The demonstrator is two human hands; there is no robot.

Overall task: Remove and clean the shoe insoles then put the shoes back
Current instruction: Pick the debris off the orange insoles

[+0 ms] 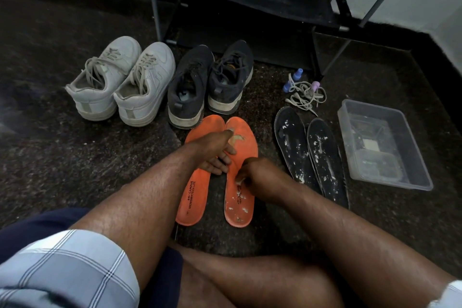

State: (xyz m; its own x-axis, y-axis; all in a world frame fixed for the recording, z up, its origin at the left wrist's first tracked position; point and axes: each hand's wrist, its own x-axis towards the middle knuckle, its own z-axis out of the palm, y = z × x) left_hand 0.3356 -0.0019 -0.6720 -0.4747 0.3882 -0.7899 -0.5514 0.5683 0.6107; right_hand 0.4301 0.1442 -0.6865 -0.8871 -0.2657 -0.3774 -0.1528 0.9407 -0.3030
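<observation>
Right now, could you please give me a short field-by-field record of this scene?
left hand: presses on right orange insole
right hand: rubs something pale on that insole
left orange insole: beside it, flat
black insoles: on floor, white-flecked
white shoes: left of dark shoes
plastic tub: far right

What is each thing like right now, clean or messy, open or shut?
right orange insole: flat, white smears
left orange insole: flat, looks clean
black insoles: flat, white flecks
dark shoes: upright, laced
white shoes: upright, laced
plastic tub: lidless
left hand: pressing right orange insole
right hand: curled, rubbing it
</observation>
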